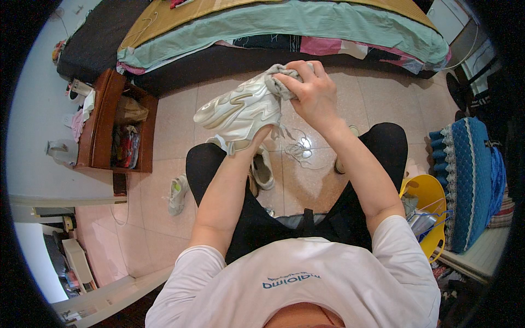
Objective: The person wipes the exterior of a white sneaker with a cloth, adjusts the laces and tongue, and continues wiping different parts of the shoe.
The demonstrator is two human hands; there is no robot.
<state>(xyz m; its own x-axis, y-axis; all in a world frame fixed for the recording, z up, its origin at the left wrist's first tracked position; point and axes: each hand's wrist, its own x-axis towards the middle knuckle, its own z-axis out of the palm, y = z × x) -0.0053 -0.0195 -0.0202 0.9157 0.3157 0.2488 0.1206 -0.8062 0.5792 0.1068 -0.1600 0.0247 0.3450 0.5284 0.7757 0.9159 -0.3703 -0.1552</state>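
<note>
A white sneaker (242, 108) is held up above my knees, its toe pointing to the left. My left hand (262, 133) reaches inside the shoe's opening and bears it from within; its fingers are hidden. My right hand (313, 88) grips a crumpled grey cloth (283, 82) against the upper side of the shoe. On the tiled floor below lie white shoelaces (301, 151) in a loose tangle. Another pale shoe (263, 170) stands between my legs, partly hidden by my left forearm.
A light sneaker (177, 194) lies on the floor at left, near an open wooden cabinet (102, 123). A bed (266, 20) spans the far side. At right stand a yellow basket (434, 192) with hangers and a blue quilted padded item (467, 184).
</note>
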